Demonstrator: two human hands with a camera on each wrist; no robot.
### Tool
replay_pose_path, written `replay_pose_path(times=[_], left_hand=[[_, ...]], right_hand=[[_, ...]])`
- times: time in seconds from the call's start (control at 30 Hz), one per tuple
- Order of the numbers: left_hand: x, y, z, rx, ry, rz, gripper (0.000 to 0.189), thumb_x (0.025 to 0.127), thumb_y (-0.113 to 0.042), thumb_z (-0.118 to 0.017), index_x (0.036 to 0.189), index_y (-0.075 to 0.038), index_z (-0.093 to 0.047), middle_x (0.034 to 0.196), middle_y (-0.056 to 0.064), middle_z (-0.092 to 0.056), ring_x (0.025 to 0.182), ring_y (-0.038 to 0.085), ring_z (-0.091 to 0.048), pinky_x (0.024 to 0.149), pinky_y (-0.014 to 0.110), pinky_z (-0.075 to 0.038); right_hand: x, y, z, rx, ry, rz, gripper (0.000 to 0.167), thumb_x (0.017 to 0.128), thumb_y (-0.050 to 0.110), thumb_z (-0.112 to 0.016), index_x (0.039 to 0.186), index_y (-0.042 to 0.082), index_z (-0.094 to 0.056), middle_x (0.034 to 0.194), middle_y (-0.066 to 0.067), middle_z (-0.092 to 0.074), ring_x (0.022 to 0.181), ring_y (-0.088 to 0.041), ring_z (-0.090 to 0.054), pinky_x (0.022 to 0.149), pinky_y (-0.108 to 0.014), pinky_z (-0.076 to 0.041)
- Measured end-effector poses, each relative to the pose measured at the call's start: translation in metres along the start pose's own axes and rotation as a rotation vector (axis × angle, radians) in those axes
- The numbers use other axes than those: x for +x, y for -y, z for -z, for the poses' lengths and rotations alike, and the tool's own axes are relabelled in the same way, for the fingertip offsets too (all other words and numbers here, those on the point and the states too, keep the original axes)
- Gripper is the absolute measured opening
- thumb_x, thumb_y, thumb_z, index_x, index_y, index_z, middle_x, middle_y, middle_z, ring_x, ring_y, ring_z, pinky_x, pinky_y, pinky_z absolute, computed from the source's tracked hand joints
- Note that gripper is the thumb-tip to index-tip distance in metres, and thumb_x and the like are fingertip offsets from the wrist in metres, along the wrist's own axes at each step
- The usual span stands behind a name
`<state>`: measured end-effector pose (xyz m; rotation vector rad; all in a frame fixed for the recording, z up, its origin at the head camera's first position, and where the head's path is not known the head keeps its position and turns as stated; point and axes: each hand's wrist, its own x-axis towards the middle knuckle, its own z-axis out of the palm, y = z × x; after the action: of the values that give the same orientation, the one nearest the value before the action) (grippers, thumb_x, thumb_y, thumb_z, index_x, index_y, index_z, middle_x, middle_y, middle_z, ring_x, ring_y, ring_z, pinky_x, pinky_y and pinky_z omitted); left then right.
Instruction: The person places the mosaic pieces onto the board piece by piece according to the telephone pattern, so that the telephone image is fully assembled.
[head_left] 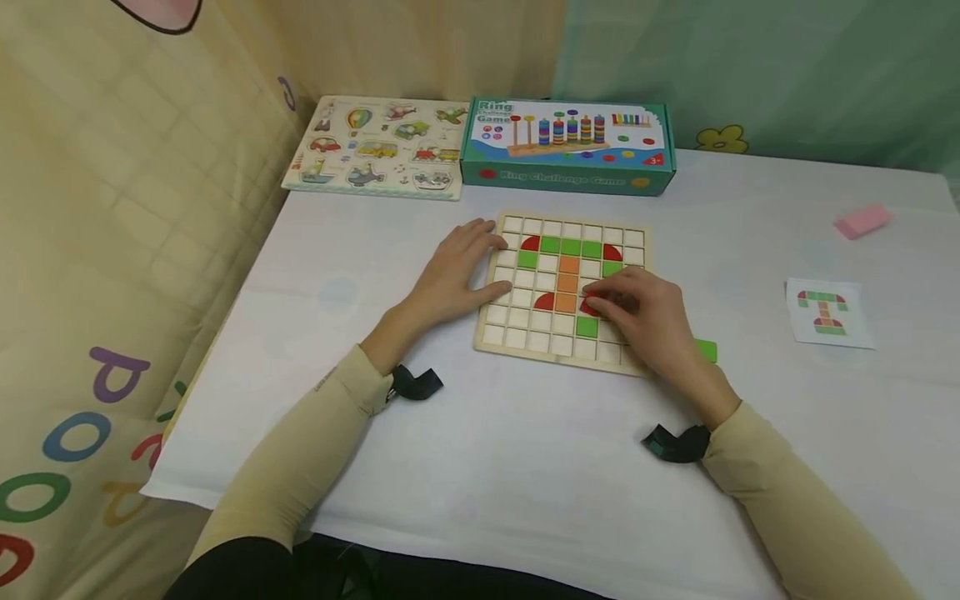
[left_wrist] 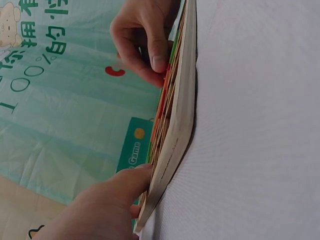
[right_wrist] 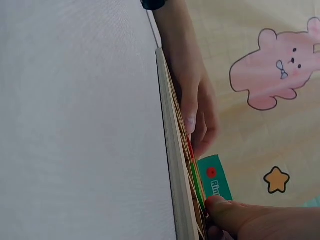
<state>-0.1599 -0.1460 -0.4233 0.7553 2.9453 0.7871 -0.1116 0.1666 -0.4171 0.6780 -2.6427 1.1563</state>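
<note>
A square wooden grid board [head_left: 555, 358] lies on the table with white cells and several coloured tiles. Green square tiles [head_left: 571, 247] form a row near its top, with a red quarter-round tile [head_left: 612, 252] at the row's right end. Orange square tiles [head_left: 567, 283] run down the middle. My left hand [head_left: 453, 271] rests at the board's left edge, thumb and fingers spread and touching it. Over the lower right cells, my right hand [head_left: 652, 312] pinches a red tile [head_left: 590, 306] between thumb and fingers, partly hiding it and the cells beneath.
Behind the board lie a vehicle picture puzzle [head_left: 375, 150] and a green Ring Challenge Game box [head_left: 568, 150]. To the right are a pattern card [head_left: 828, 312] and a pink block [head_left: 862, 222]. A green piece [head_left: 707, 350] shows beside my right wrist.
</note>
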Motion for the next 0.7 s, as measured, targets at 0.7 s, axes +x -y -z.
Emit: replay_pose_path(times=[0.7], left_hand=[[-0.002, 0.003, -0.002, -0.012, -0.009, -0.018, 0.057, 0.097, -0.048, -0.071, 0.141, -0.015, -0.056, 0.169, 0.009, -0.038, 0.162, 0.024, -0.022, 0.135, 0.04, -0.009]], right_hand=[[-0.033, -0.01, 0.054, -0.061, -0.023, -0.108, 0.029, 0.093, 0.009, -0.081, 0.121, 0.007, -0.076, 0.105, -0.008, -0.075, 0.09, -0.008, -0.06, 0.08, -0.005, -0.046]])
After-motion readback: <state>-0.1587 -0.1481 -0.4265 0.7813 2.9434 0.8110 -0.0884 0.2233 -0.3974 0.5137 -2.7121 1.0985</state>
